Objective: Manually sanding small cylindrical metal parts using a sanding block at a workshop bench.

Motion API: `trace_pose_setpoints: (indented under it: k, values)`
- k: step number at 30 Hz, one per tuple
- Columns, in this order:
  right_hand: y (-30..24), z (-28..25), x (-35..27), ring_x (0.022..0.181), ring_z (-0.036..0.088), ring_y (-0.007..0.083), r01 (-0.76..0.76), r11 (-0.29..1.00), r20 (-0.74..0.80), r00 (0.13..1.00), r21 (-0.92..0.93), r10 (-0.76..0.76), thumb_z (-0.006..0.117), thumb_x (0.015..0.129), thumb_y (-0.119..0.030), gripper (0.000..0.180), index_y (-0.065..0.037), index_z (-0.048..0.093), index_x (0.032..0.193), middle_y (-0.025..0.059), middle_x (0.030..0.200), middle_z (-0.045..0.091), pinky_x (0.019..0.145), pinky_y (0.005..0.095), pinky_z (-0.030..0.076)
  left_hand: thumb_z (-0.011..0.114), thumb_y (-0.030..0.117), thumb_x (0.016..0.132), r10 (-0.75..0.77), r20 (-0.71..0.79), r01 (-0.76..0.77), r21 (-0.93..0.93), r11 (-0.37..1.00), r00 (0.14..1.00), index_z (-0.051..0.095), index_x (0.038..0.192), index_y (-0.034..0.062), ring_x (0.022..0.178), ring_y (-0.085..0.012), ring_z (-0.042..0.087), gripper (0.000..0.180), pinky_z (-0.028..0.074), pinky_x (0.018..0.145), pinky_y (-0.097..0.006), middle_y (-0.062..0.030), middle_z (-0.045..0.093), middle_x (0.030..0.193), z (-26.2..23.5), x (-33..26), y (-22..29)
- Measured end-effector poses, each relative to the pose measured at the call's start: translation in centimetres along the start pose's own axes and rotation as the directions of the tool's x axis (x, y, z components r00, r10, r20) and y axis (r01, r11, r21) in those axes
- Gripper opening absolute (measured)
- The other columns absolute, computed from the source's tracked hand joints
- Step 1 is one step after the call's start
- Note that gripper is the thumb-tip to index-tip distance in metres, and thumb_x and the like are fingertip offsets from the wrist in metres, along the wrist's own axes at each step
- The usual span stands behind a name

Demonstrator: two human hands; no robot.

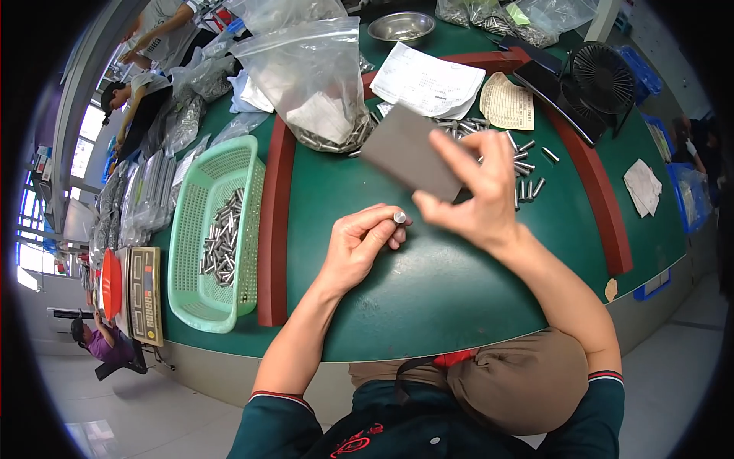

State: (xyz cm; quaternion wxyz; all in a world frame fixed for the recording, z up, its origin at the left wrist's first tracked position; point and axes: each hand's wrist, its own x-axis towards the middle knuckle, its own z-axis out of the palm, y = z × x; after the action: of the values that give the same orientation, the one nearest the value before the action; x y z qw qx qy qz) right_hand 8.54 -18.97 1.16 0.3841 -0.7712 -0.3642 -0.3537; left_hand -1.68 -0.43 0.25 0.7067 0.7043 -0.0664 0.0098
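My left hand [358, 243] is closed around a small metal pin [399, 218], whose round shiny end shows between thumb and forefinger. Above and to the right, my right hand [489, 195] grips a flat, grey-brown rectangular pad [407, 155] by its right side. The pad is tilted and a little smeared by motion, apart from the pin; I cannot make out exactly what kind of pad it is. Behind the right hand lie several loose metal pins [527, 166], partly hidden by the hand and pad.
A green plastic basket [178, 252] with metal pins stands left of a red-brown rail [274, 252]. A clear bag [306, 76] with pins, papers [428, 76], a steel bowl [401, 27] and a black fan [602, 76] line the far side. Another rail [600, 199] runs along the right.
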Motion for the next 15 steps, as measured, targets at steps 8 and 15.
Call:
trace_pose_setpoints:
  k: [8, 15]
  values:
    - [-2.0, -0.1, 0.0, 0.077, 0.049, 0.0264, 0.106, 0.975, 0.052, 0.992, 0.193, -0.118, 0.076, 0.051, -0.024, 0.066, -0.005, 0.066, 0.113, 0.0125, 0.09, 0.053, 0.069, 0.0376, 0.04, 0.054, 0.018, 0.096, -0.084, 0.134, 0.087, -0.02, 0.996, 0.987, 0.06, 0.105, 0.0015, 0.082, -0.0111, 0.054, 0.02, 0.047, 0.072, -0.027, -0.005, 0.06, 0.094, -1.8, -0.2, -1.0]
    - [-0.4, -1.0, 0.2, 0.081, 0.046, 0.0255, -0.037, 0.996, 0.015, 0.999, 0.083, 0.036, 0.079, 0.052, -0.028, 0.065, -0.005, 0.066, 0.111, 0.0101, 0.087, 0.048, 0.069, 0.0356, 0.039, 0.051, 0.022, 0.098, -0.038, 0.142, 0.071, -0.237, 0.969, 0.989, 0.058, 0.098, 0.0001, 0.075, -0.0118, 0.048, 0.024, 0.042, 0.071, -0.025, -0.004, 0.053, 0.082, -1.2, 0.2, -1.1]
